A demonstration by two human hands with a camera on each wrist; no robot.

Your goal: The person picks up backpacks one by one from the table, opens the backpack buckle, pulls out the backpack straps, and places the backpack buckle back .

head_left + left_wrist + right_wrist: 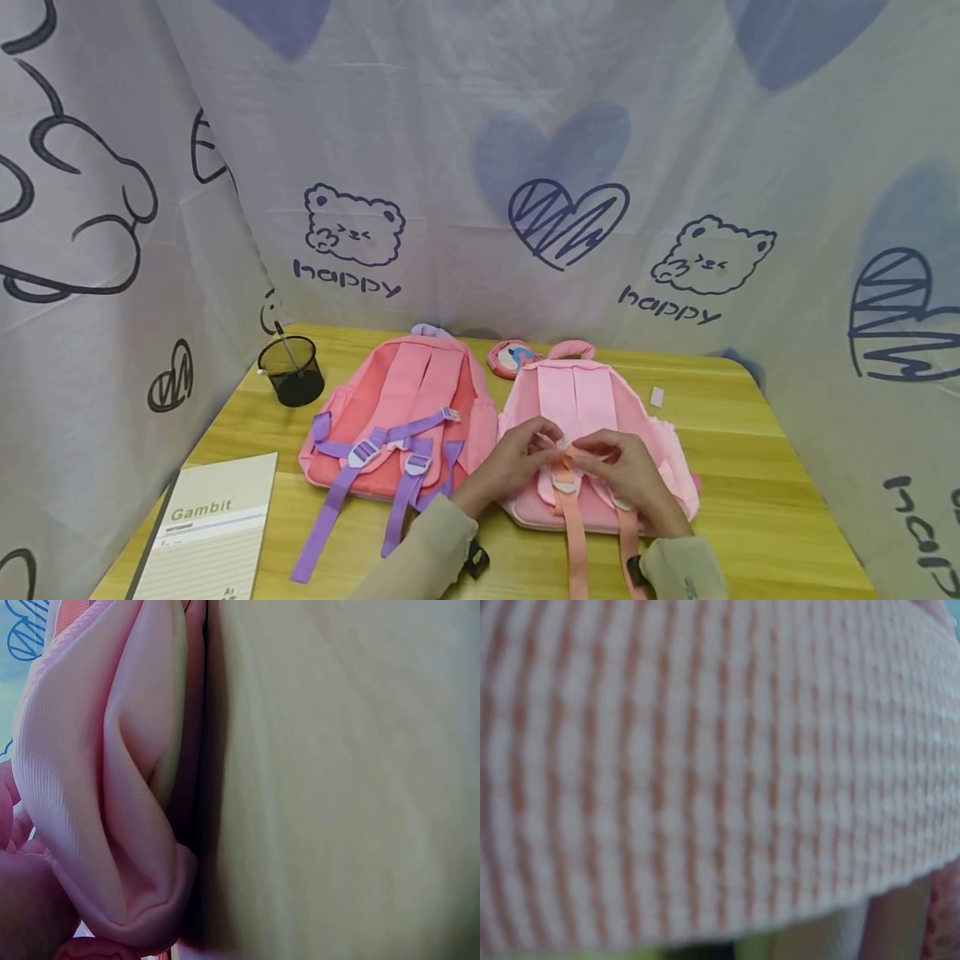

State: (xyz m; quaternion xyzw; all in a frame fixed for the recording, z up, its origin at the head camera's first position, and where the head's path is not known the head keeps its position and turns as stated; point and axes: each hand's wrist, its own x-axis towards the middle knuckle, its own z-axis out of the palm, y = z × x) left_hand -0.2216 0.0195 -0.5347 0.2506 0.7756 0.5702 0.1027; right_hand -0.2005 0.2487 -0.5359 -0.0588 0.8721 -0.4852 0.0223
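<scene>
A light pink backpack [596, 396] lies on the table with its straps facing up. Over its middle, my left hand [513, 457] pinches a small white buckle [562, 442]. My right hand [630, 471] pinches the orange strap [573, 452] right beside that buckle. More orange webbing [574, 533] hangs down past the bag's lower edge. In the left wrist view, folded pink fabric [67, 765] fills the left side, with part of my left hand [34, 900] at its edge. Blurred ribbed fabric [705, 765] covers most of the right wrist view, hiding the right fingers there.
A coral pink backpack [423, 375] with purple straps [330, 517] lies to the left. A black mesh pen cup [296, 387] stands at the back left, with a Gambit notebook [210, 525] nearer. Behind the bags are a round pink item [510, 357] and a small pale piece [657, 397].
</scene>
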